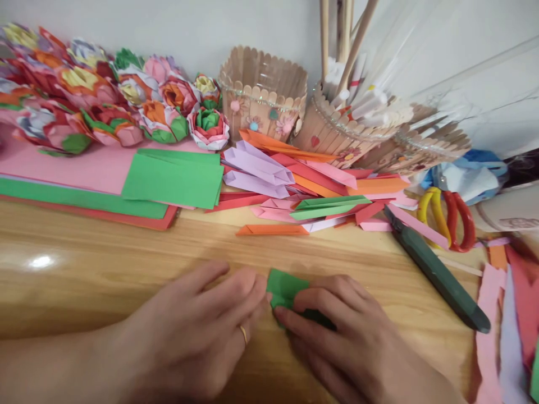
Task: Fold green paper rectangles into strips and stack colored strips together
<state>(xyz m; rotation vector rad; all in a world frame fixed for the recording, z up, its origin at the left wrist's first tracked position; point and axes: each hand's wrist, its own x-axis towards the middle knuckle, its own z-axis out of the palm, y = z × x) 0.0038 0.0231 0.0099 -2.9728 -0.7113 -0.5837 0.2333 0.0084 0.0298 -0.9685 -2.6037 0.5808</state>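
Observation:
A small piece of green paper (285, 285) with a fold in it is between my hands, just above the wooden table. My right hand (341, 325) grips its right part, thumb lying along the near edge and fingers bent over it. From the other side, my left hand (210, 325) has its fingers curled and bunched at the paper's left edge; its thumb is hidden. A gold-coloured ring is on a finger of the left hand. The paper's lower part is partly covered by the right thumb and fingers.
Folded paper strips (261, 168) lie behind my hands, beside flat green sheets (177, 179). Paper flowers (80, 84) stand back left. Craft-stick holders (265, 90) line the wall. A dark utility knife (438, 269), scissors (458, 221) and paper scraps (488, 336) are at right.

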